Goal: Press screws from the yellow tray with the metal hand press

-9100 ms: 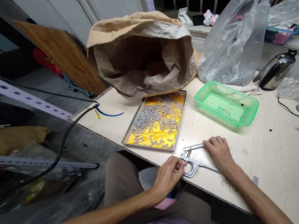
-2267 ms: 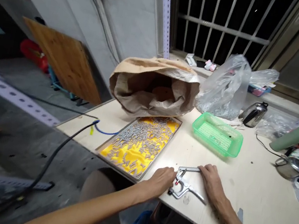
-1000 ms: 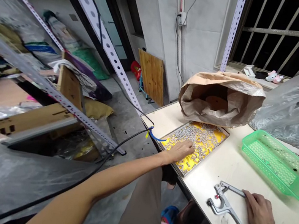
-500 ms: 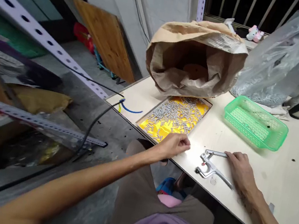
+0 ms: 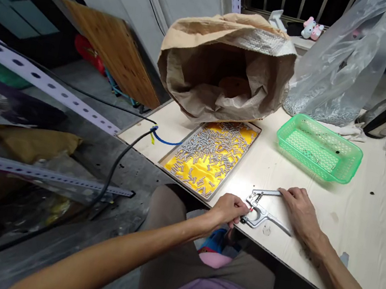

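Grey metal hand tool (image 5: 265, 216) lies flat near the front edge of the pale table (image 5: 371, 235), its upper lever (image 5: 266, 192) and lower handle (image 5: 279, 224) standing apart; judged from that, no squeeze is complete at this point. Left hand (image 5: 228, 210) has its fingers drawn together at the head of the tool, beside the red tip (image 5: 251, 209); whether a small part is pinched there cannot be told. Right hand (image 5: 302, 213) touches the free end of the upper lever; how firmly it grips cannot be told. The hands are apart, the tool between them.

Stock, as far as visible: the shallow tray (image 5: 232, 168) holds a great many loose metal pieces (image 5: 203, 146) over yellow lining, so most of that supply appears unused. The green basket (image 5: 308, 166) contains only a few small items, unidentified. Whether any piece is finished, and how many are left, cannot be established
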Demonstrator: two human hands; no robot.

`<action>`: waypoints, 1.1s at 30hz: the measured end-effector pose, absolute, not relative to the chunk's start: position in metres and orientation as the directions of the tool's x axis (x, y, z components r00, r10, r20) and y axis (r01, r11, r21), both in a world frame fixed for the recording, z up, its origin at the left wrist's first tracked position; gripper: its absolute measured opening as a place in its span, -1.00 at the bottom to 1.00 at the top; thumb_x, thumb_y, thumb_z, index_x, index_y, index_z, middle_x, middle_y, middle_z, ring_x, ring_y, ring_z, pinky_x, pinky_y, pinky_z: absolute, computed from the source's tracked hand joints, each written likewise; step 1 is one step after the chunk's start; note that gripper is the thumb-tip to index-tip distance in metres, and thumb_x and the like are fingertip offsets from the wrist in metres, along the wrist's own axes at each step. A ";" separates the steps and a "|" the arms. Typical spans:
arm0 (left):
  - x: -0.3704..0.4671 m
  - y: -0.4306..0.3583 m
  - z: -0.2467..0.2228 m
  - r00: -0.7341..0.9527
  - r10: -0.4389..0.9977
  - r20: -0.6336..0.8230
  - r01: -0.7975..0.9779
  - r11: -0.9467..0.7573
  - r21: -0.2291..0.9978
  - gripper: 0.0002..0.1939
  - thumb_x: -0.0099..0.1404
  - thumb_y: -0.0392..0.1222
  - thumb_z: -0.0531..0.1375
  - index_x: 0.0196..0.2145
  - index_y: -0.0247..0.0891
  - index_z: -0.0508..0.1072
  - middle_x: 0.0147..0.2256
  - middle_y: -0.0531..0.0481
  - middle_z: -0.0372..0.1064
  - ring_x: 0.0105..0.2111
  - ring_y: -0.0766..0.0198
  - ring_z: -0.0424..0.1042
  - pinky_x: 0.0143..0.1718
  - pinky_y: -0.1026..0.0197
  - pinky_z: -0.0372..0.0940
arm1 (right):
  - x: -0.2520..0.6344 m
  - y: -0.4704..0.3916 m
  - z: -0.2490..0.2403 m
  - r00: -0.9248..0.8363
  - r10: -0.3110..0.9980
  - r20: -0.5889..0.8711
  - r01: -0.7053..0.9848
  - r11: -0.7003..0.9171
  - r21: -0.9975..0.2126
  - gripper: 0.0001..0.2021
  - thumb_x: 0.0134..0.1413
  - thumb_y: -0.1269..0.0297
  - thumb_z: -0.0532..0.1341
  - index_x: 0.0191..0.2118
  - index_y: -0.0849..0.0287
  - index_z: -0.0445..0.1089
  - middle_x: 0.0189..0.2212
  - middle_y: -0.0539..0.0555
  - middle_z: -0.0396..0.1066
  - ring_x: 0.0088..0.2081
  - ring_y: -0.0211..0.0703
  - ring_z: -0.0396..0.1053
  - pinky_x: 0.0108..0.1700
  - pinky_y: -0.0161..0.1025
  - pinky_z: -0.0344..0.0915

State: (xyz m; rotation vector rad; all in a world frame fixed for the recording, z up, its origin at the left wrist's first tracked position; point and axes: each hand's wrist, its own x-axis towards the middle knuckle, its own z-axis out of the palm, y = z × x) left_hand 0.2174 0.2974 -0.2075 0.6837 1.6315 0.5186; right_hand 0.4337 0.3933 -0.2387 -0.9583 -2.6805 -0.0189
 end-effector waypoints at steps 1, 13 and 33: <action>0.218 0.298 -0.206 -0.096 0.677 -0.729 0.139 0.735 0.664 -0.90 0.19 -0.32 0.19 -0.47 -0.38 0.41 -0.78 0.21 0.15 -0.79 0.48 0.13 -0.75 0.43 0.07 | 0.434 0.393 -0.240 -0.731 0.624 0.274 0.625 0.775 -0.098 -0.65 0.25 0.45 -0.07 -0.02 0.14 0.39 -0.29 0.16 0.33 -0.24 -0.07 0.19 -0.17 -0.18 0.28; 0.221 0.303 -0.199 -0.103 0.617 -0.780 0.256 0.775 0.578 -0.86 0.23 -0.29 0.16 -0.48 -0.36 0.40 -0.82 0.21 0.11 -0.81 0.49 0.09 -0.74 0.44 0.01 | 0.432 0.392 -0.243 -0.705 0.655 0.272 0.641 0.752 -0.152 -0.67 0.24 0.46 -0.03 -0.02 0.20 0.40 -0.28 0.17 0.35 -0.22 -0.06 0.19 -0.17 -0.19 0.29; 0.222 0.282 -0.204 -0.071 0.825 -0.560 0.594 0.486 0.641 -0.86 0.10 -0.27 0.12 -0.47 -0.36 0.46 -0.57 0.07 0.32 -0.62 0.42 0.22 -0.60 0.39 0.09 | 0.424 0.382 -0.247 -0.700 0.622 0.351 0.596 0.779 -0.194 -0.67 0.24 0.48 -0.07 -0.02 0.29 0.38 -0.25 0.21 0.34 -0.20 -0.06 0.17 -0.13 -0.16 0.29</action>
